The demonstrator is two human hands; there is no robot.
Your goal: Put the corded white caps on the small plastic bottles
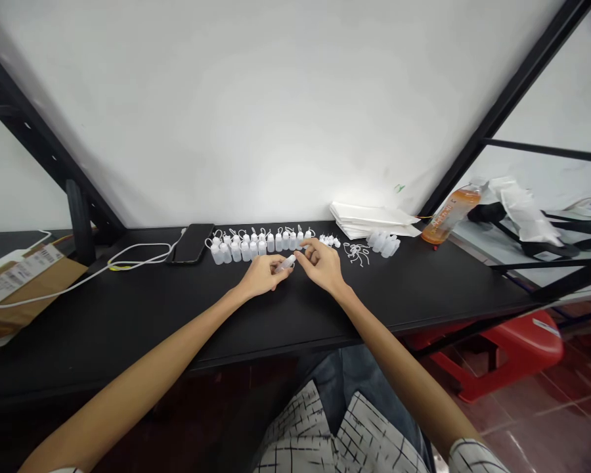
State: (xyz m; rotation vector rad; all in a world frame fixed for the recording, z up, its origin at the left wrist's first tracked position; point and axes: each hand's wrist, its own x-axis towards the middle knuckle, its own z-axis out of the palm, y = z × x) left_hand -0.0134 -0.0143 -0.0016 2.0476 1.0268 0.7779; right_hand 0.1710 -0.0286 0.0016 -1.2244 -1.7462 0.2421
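Observation:
My left hand [262, 274] is closed around a small translucent squeeze bottle [284, 264], tilted with its white capped end up and to the right. The curled fingers of my right hand [322, 264] meet at the cap end, the thumb touching it. Behind my hands stand rows of similar bottles [245, 251] with white caps and looped straps. To the right of them lie several small white caps [329, 241], a loose pile of white strap loops [357, 253] and a group of uncapped bottles [383, 243].
On the black table [167, 315] a phone [192, 244] and white cable [142, 246] lie left of the bottles. A cardboard package [44, 282] is farther left. White sheets [369, 220] and an orange drink bottle [450, 213] are at right. A red stool [522, 348] stands below.

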